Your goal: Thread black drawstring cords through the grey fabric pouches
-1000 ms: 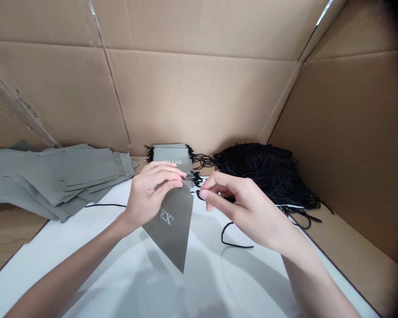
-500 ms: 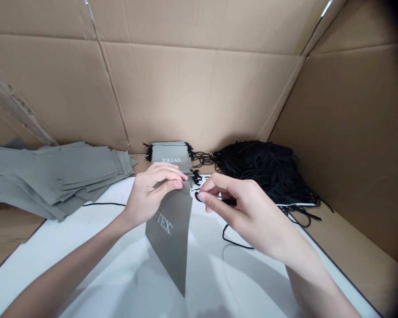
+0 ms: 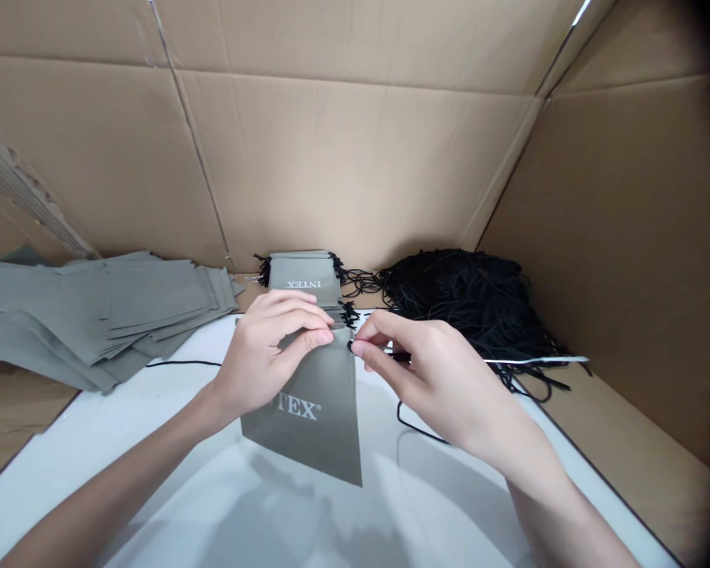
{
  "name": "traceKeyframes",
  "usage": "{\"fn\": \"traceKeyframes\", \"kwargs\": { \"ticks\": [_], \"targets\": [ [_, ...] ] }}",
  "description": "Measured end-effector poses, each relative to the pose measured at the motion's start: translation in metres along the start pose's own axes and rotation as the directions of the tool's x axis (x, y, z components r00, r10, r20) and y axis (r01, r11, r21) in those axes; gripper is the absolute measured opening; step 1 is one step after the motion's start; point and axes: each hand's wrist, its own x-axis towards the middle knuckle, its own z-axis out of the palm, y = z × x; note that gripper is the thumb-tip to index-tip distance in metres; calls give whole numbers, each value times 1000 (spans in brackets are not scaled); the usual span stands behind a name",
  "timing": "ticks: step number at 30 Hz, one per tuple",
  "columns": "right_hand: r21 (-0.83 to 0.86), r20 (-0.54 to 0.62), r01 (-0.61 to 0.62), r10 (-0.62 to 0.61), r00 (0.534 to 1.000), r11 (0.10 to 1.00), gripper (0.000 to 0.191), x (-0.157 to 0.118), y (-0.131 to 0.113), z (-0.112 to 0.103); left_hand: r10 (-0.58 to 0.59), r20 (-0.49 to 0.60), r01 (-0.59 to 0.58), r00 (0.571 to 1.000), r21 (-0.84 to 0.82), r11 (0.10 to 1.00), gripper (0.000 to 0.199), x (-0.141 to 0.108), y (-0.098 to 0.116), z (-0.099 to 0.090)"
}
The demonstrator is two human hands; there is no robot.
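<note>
A grey pouch (image 3: 313,418) with white lettering hangs over the white table, pinched at its upper edge by my left hand (image 3: 278,339). At the pouch's top right corner, the thumb and fingers of my right hand (image 3: 414,355) are closed on a black cord (image 3: 399,357). A thin pale rod (image 3: 532,360) sticks out to the right from behind my right hand. Part of the cord loops down below that hand, and another length of black cord (image 3: 183,363) extends left of my left hand.
Loose grey pouches (image 3: 112,308) are heaped at the left. A stack of corded grey pouches (image 3: 304,272) stands at the back centre, beside a pile of black cords (image 3: 461,300). Cardboard walls (image 3: 355,158) rise behind and at the right of the white table (image 3: 171,473).
The pouch has swung round to face me more, its lower corner moving right and up. The pale rod extends further right. Both hands keep nearly the same places.
</note>
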Motion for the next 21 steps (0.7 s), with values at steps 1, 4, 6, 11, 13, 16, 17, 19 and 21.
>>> {"fn": "traceKeyframes", "kwargs": {
  "ticks": [1, 4, 6, 11, 13, 16, 17, 19, 21],
  "targets": [
    [8, 4, -4, 4, 1000, 1000, 16, 1, 0, 0, -14, 10, 14, 1000, -15, 1000, 9, 0, 1, 0],
    [55, 13, -2, 1, 1000, 998, 16, 3, 0, 2, -73, 62, 78, 995, -95, 992, 6, 0, 2, 2],
    [76, 23, 9, -11, 1000, 997, 15, 4, 0, 3, -100, 103, 115, 990, -151, 982, 5, -1, 2, 4],
    [131, 49, 23, -30, 998, 991, 14, 6, 6, 2, -136, 145, 164, 980, -207, 965, 6, 1, -2, 1],
    [154, 37, 20, -26, 999, 988, 14, 6, 12, -3, -134, 115, 152, 984, -174, 973, 5, 3, -6, -5],
    [113, 23, 47, -50, 998, 992, 21, 6, 22, -14, -114, 74, 122, 991, -107, 987, 6, 8, -13, -14],
    [89, 31, 60, -63, 998, 994, 24, 6, 24, -17, -108, 69, 114, 992, -93, 989, 7, 9, -14, -16],
    [39, 40, 82, -83, 996, 996, 26, 8, 27, -19, -99, 71, 105, 993, -87, 991, 8, 10, -16, -19],
    [-24, 14, 94, -93, 996, 995, 23, 10, 28, -17, -100, 82, 107, 992, -96, 990, 8, 10, -16, -19]
  ]
}}
